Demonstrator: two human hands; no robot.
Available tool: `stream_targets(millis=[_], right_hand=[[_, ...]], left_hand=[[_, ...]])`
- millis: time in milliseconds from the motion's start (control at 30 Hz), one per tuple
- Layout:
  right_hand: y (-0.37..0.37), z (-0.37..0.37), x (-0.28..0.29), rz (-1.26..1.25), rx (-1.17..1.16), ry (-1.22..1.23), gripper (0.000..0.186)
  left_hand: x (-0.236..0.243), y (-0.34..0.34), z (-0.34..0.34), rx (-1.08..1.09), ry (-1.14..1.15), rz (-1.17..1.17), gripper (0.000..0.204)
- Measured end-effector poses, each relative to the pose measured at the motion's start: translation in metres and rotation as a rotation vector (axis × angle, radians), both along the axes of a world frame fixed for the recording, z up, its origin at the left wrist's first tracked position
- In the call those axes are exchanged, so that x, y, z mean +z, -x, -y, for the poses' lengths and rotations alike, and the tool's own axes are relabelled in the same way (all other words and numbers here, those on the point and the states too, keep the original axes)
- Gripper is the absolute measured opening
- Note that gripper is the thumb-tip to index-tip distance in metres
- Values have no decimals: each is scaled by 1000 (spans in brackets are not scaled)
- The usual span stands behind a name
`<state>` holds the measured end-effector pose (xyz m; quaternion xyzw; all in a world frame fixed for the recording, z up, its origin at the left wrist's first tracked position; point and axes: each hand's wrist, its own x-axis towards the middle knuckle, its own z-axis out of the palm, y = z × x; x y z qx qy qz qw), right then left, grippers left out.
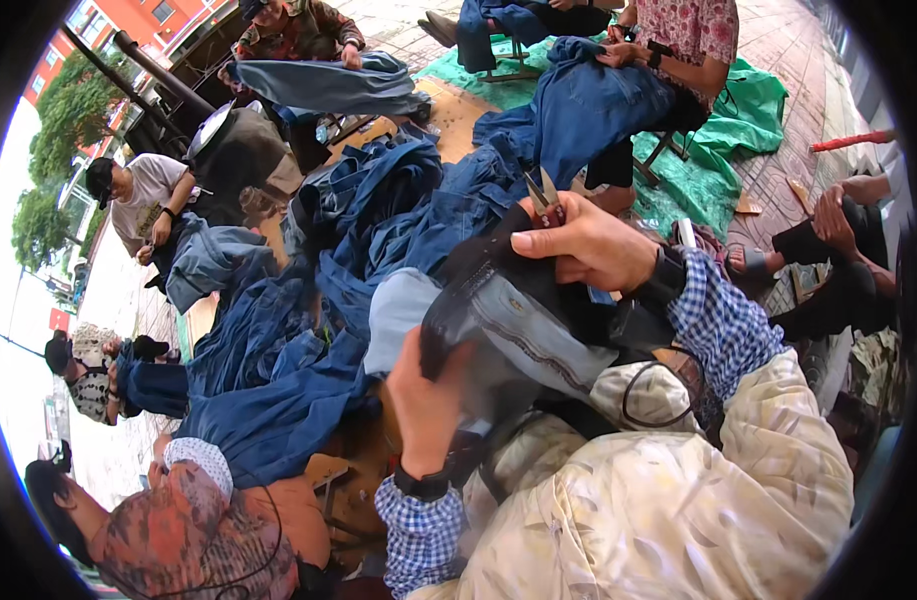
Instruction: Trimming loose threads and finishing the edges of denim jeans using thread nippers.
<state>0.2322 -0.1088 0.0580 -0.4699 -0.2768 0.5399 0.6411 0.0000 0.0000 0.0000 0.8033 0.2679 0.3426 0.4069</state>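
A pair of small pointed thread snips (544,200) juts up from my right hand (593,243), its blades parted. The fingers of that hand are curled round the snips, and the thumb lies over the top edge of a dark denim garment (473,262). My left hand (425,402), a little smeared by motion, grips the same garment lower down on its left side. A light-blue inside-out band (533,338) with a dark stitched seam runs across the cloth between my hands. The garment's lower part lies over my lap.
A big heap of blue jeans (378,220) lies in front of me on brown boards. Several people sit round it, some with jeans in hand. Green sheeting (713,150) covers paving at the back right. Close on my left sits a person in a patterned orange top (193,520).
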Motion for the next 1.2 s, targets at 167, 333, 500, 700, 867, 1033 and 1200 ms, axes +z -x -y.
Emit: stream_targets(millis=[167,333,500,700,867,1033,1200], right_hand=[[-22,2,1,190,-150,-40,19],[-51,-11,-41,636,-341,-51,15],[-58,-2,-81,-95,-275,306,19],[-60,0,-79,-325,-148,132,17],[-58,0,-84,-483,-101,146,15],[-50,4,-105,-577,-83,202,17],[-45,0,-97,-591,-164,232,21]], left_hand=[[46,-33,-33,142,-405,108,26],[15,-63,-78,-11,-580,-160,35],[-19,-67,-61,7,-448,-346,34],[26,-136,-43,-127,-346,-206,34],[4,-147,-51,-345,75,-286,44],[-5,-145,-43,-376,210,-246,43],[-15,-142,-32,-310,201,-309,31]])
